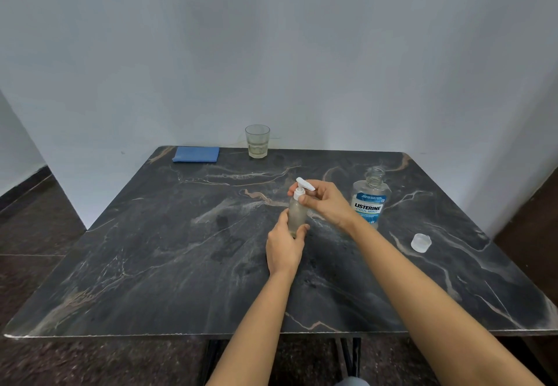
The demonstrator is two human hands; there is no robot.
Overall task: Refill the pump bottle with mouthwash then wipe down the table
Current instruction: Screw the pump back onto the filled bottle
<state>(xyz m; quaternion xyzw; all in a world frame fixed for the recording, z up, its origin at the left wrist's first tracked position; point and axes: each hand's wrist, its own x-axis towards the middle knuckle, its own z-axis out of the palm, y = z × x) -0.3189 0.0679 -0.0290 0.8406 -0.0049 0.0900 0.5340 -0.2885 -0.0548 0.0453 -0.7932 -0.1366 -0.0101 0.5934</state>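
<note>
Marble table [151, 265]: left hand [283, 246] grips pump bottle [297, 213]; right hand [324, 204] pinching pump head [303, 189] should twist squarely.

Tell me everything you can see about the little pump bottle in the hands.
The pump bottle is small, slim and cloudy see-through, probably plastic, with what looks like pale liquid inside. A white pump top with a spout sits on it. It is upright near the middle of the dark marble-look table. The left hand grips its lower body; the right hand holds the pump's collar.
</note>
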